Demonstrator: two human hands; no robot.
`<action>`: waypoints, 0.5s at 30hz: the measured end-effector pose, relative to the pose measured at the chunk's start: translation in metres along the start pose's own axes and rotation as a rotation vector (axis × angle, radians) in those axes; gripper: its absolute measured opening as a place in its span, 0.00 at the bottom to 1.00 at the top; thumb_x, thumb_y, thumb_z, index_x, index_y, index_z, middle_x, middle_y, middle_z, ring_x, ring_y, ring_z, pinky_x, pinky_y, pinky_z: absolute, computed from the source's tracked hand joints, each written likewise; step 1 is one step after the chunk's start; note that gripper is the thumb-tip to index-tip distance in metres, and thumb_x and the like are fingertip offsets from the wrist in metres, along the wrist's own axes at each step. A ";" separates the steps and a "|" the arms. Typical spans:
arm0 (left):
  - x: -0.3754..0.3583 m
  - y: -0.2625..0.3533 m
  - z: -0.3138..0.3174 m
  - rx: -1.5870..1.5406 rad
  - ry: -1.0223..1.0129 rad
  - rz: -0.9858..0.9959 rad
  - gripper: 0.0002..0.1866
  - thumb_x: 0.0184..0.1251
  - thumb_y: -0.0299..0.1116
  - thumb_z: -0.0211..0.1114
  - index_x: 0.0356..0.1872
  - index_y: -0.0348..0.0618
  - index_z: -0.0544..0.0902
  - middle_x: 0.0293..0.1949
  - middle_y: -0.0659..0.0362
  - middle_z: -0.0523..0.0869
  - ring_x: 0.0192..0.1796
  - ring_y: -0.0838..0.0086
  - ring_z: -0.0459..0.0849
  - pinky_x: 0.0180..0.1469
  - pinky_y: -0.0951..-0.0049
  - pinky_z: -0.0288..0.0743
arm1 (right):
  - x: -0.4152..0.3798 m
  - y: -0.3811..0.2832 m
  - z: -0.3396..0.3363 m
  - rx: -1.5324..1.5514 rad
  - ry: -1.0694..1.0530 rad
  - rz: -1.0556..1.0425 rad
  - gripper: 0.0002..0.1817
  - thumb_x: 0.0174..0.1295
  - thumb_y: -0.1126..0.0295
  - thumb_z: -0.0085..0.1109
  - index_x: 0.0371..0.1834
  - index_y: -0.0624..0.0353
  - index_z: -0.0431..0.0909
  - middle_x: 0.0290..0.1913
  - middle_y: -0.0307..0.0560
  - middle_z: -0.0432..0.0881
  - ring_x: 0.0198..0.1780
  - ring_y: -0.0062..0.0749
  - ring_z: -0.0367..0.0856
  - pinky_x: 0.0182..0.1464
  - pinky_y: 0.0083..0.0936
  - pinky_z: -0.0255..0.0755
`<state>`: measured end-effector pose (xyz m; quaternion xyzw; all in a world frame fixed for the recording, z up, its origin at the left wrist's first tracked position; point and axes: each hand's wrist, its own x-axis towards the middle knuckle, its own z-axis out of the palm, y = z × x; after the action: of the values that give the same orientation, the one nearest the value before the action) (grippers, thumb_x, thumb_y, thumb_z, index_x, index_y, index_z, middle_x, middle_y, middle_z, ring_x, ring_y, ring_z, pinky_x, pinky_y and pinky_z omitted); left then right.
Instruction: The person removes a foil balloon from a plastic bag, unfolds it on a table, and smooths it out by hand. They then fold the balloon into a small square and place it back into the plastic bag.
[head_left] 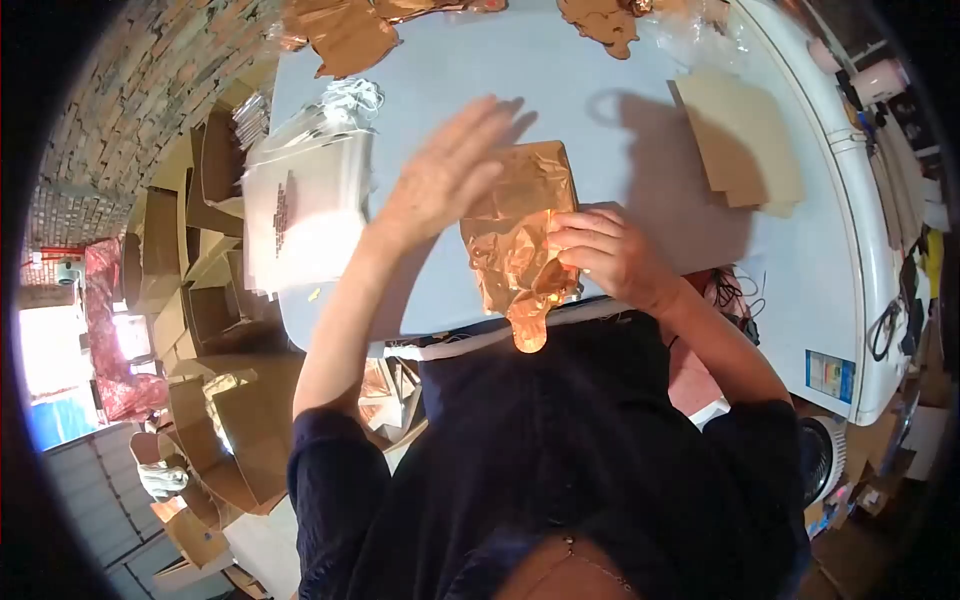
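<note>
A folded copper-coloured foil balloon (522, 205) lies near the front edge of the table in front of me. Its upper part is flat and roughly rectangular; the lower part is crumpled, and a rounded tab hangs over the edge. My right hand (615, 252) grips its right side, fingers together on the foil and the thumb mostly hidden. Fingers stretched out, my left hand (440, 185) is raised by the balloon's upper left corner, holding nothing and slightly blurred.
Clear plastic bags (305, 205) are stacked on the table's left, with white string (352, 98) above them. Brown cardboard sheets (740, 140) lie at right. More copper foil pieces (350, 35) lie along the far edge. Cardboard boxes (225, 430) stand on the left.
</note>
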<state>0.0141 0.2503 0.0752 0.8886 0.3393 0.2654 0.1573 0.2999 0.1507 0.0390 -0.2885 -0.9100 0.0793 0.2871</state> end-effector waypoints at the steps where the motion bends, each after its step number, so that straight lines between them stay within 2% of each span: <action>1: 0.001 -0.002 0.014 0.036 -0.025 0.048 0.29 0.84 0.43 0.56 0.81 0.50 0.69 0.82 0.49 0.66 0.83 0.51 0.64 0.84 0.52 0.56 | -0.002 0.000 0.001 -0.005 -0.005 0.007 0.06 0.65 0.69 0.60 0.39 0.55 0.87 0.57 0.38 0.89 0.67 0.36 0.83 0.68 0.40 0.74; 3: 0.002 -0.006 0.036 0.107 -0.075 0.146 0.31 0.85 0.48 0.53 0.82 0.50 0.67 0.83 0.49 0.65 0.84 0.51 0.62 0.84 0.49 0.55 | -0.005 0.000 0.002 -0.009 -0.010 0.019 0.07 0.65 0.69 0.60 0.39 0.56 0.87 0.57 0.39 0.89 0.67 0.36 0.83 0.68 0.39 0.74; 4: -0.001 -0.006 0.041 0.184 -0.147 0.121 0.33 0.86 0.54 0.49 0.83 0.49 0.65 0.84 0.50 0.62 0.85 0.52 0.60 0.85 0.47 0.53 | -0.006 0.001 0.003 -0.012 -0.012 0.026 0.07 0.65 0.69 0.60 0.39 0.56 0.87 0.57 0.39 0.89 0.67 0.37 0.83 0.68 0.39 0.74; 10: -0.007 -0.004 0.051 0.316 -0.221 0.096 0.34 0.85 0.54 0.50 0.84 0.51 0.64 0.85 0.51 0.61 0.86 0.55 0.57 0.87 0.49 0.47 | -0.009 0.000 0.000 0.036 -0.022 0.026 0.03 0.65 0.75 0.64 0.39 0.60 0.86 0.53 0.43 0.90 0.65 0.41 0.85 0.68 0.44 0.76; 13: -0.006 -0.003 0.051 0.287 -0.161 0.112 0.33 0.80 0.50 0.58 0.81 0.48 0.69 0.81 0.48 0.68 0.83 0.54 0.64 0.85 0.48 0.53 | -0.007 0.004 -0.006 0.080 0.013 0.006 0.08 0.67 0.76 0.62 0.47 0.61 0.84 0.57 0.47 0.89 0.67 0.44 0.84 0.71 0.47 0.74; 15: -0.006 -0.003 0.051 0.284 -0.162 0.108 0.33 0.80 0.50 0.58 0.81 0.47 0.69 0.81 0.48 0.68 0.83 0.54 0.64 0.85 0.48 0.53 | -0.002 0.020 0.002 0.074 0.141 -0.010 0.14 0.67 0.73 0.63 0.55 0.62 0.83 0.62 0.50 0.86 0.69 0.45 0.81 0.74 0.48 0.70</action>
<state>0.0385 0.2436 0.0306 0.9373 0.3115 0.1502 0.0425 0.3095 0.1661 0.0304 -0.2780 -0.8853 0.0908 0.3614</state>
